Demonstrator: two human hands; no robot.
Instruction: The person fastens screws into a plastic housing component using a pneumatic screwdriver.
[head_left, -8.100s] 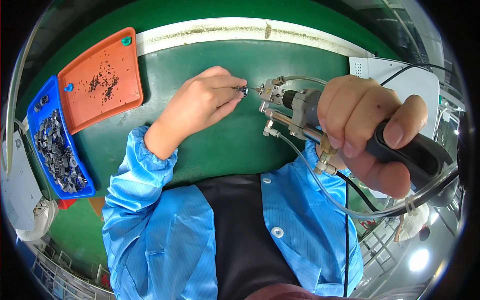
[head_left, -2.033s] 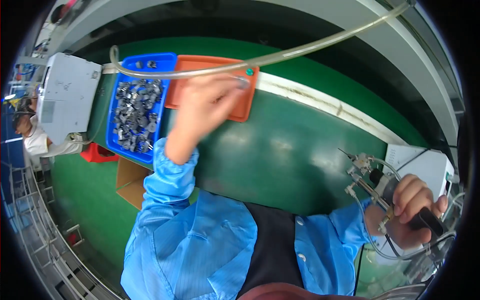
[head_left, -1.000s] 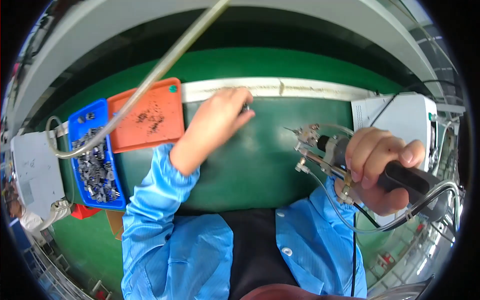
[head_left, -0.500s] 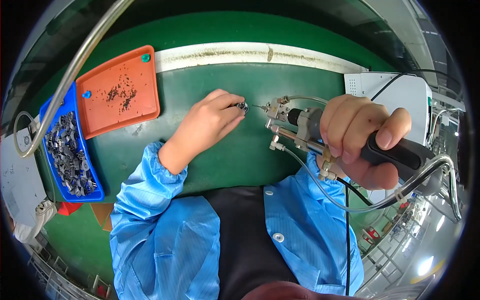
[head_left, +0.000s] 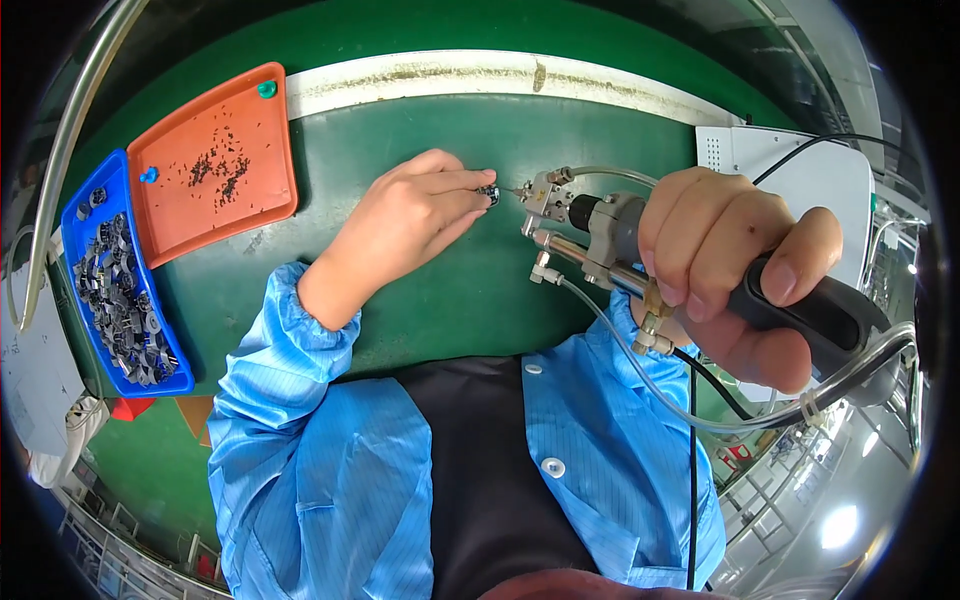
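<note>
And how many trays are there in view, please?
2: the blue tray at the left, and the orange tray beside it, to its right. I see no others, though one could be hidden.

Identified as a factory assembly workshop. Noted a green-topped workbench (head_left: 450,300) bearing a blue tray (head_left: 112,178) heaped with many similar grey parts (head_left: 125,300) and an orange tray (head_left: 270,160) scattered with tiny dark pieces (head_left: 232,180). Observed a hand-held tool (head_left: 620,232) fitted with clear hose (head_left: 740,427), a white metal-cased unit (head_left: 805,170) at the bench's right, and a shiny blue work smock (head_left: 330,500) on the person. Recorded, past the bench, a green floor (head_left: 150,460) and metal framework (head_left: 110,565).
</note>
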